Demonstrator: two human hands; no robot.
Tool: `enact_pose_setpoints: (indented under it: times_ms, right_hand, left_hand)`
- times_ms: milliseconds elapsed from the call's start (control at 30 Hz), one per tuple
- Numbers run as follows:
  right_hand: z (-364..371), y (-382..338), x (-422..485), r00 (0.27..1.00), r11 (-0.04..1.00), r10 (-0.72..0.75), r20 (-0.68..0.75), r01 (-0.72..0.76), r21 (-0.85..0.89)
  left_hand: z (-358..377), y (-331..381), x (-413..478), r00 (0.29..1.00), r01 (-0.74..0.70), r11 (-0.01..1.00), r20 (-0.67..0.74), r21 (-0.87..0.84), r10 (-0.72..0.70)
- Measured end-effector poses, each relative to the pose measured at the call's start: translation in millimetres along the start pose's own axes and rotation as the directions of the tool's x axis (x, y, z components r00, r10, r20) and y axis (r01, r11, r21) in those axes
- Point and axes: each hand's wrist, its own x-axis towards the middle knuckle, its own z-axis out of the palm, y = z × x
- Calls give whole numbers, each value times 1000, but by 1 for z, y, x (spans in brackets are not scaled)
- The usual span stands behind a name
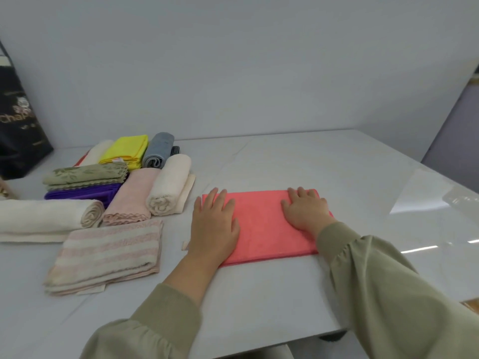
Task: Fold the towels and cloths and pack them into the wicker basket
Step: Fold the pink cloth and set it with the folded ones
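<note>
— Where is the coral towel [261, 224]?
— At the centre of the frame, folded to a flat oblong on the white table [337, 172]. The left hand [215, 224] and right hand [304, 209] lie on its two ends, fingers straight and slightly spread, gripping nothing. They are probably pressing the fold flat.
— And around it?
— At the left of the frame, folded and rolled cloths [134, 198] crowd together, probably awaiting packing. No wicker basket shows.

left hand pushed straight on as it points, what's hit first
Past the far edge of the coral towel, the left hand seems to meet only bare table, then likely the wall.
</note>
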Motion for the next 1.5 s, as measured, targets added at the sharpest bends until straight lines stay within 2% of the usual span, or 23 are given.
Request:
enact_pose_setpoints:
  times_ms: [33, 100, 200, 267, 333, 367, 400, 433, 500, 533, 600, 667, 733, 900, 1000, 1067, 1133, 1200, 1300, 1433, 1500]
  right_hand:
    - [-5, -1, -3, 998, 997, 55, 0, -55, -58]
    - [-14, -5, -10, 985, 970, 168, 37, -158, -187]
    - [-26, -9, -24, 967, 887, 213, 138, -132, -443]
    - [-34, -14, -36, 959, 884, 185, 215, -67, -462]
    - [-46, -21, -51, 922, 924, 142, 361, 8, -382]
    - [-52, -25, -60, 895, 927, 126, 428, 47, -371]
    - [-57, -29, -66, 893, 914, 110, 436, 81, -397]
    - [-59, -30, -67, 920, 898, 64, 386, 115, -425]
    - [-60, -35, -66, 974, 889, -119, 193, 191, -415]
    - [-56, -39, -65, 967, 899, -243, 81, 255, -356]
    - [-39, -47, -59, 890, 882, -454, -47, 442, -161]
    - [-15, -50, -50, 840, 836, -542, 23, 542, -89]
    - [3, -45, -39, 873, 876, -476, 103, 481, -33]
    - [6, -28, -19, 931, 939, -345, 120, 342, 47]
    - [0, -20, -22, 943, 947, -302, 136, 314, -73]
    - [-10, -14, -21, 961, 946, -261, 94, 275, -174]
    - [-17, -8, -14, 981, 974, -191, 33, 194, -119]
    - [-16, -5, -6, 996, 997, -78, -37, 78, 24]
    - [-9, -9, 6, 995, 985, 54, -86, -40, 166]
    - [-5, -22, 17, 998, 967, 46, -51, -32, 254]
    - [-4, -24, 18, 998, 903, 24, -61, 5, 430]
  left_hand:
    - [-1, 1, -1, 999, -15, 1000, -52, -18, 14]
    - [-4, 2, -4, 998, -22, 999, -63, -36, 19]
    - [-4, -1, -5, 998, -21, 999, -55, -33, 19]
    - [-2, -3, -5, 1000, 3, 999, -27, -48, -4]
    - [0, -4, -4, 999, 40, 996, 13, -74, -39]
    - [1, -4, -4, 997, 63, 995, 52, -78, -59]
    - [2, -4, -5, 990, 98, 992, 112, -83, -88]
    - [4, -5, -6, 979, 131, 988, 165, -83, -116]
    - [8, -7, -8, 949, 158, 984, 286, -77, -130]
    - [8, -6, -10, 925, 164, 984, 358, -69, -129]
    - [9, -6, -11, 891, 153, 987, 439, -46, -117]
    - [11, -6, -10, 884, 131, 991, 456, -19, -109]
    - [10, -7, -8, 881, 125, 992, 460, -3, -110]
    - [12, -10, 0, 883, 88, 996, 464, -9, -73]
    - [16, -17, 11, 884, -6, 999, 467, -40, 24]
    - [16, -20, 15, 884, -69, 994, 457, -89, 102]
    - [16, -22, 17, 902, -51, 981, 413, -188, 126]
    - [18, -23, 18, 945, 17, 957, 317, -288, 78]
    - [20, -25, 19, 982, 130, 947, 167, -293, -83]
    - [24, -29, 21, 968, 237, 916, 160, -325, -194]
    - [24, -29, 22, 964, 265, 880, 138, -394, -229]
